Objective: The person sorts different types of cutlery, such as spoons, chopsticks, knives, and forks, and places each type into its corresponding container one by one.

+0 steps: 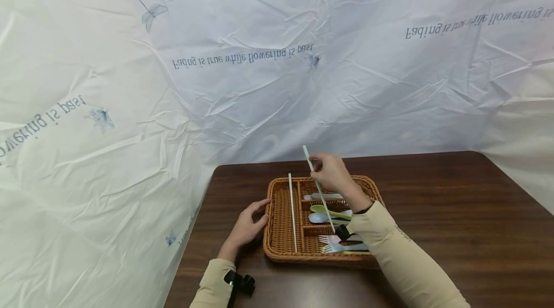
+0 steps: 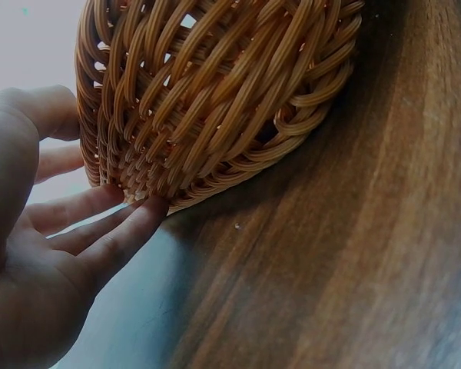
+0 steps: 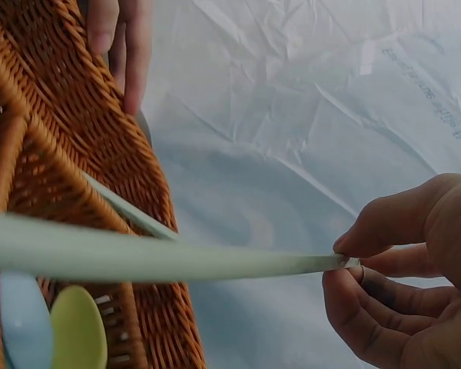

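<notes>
My right hand (image 1: 332, 172) pinches a pale green chopstick (image 3: 215, 260) by its end, thumb against fingertips. The stick slants over the wicker basket (image 1: 303, 257), its lower end above the small compartments. A second chopstick (image 1: 292, 216) lies lengthwise in the basket's long left compartment, one end reaching over the far rim. My left hand (image 1: 247, 225) touches the basket's left side, its fingers (image 2: 123, 242) fairly straight against the outer weave. Beneath the right wrist, a green spoon (image 3: 78, 330) and a pale blue spoon (image 3: 24, 319) share the middle compartment.
Several forks (image 1: 342, 248) lie in the near right compartment, partly hidden by the right sleeve. White utensils (image 1: 326, 196) lie in the far one. The basket stands on a dark wooden table (image 1: 441, 202), with a printed white sheet (image 1: 259, 92) hanging behind it.
</notes>
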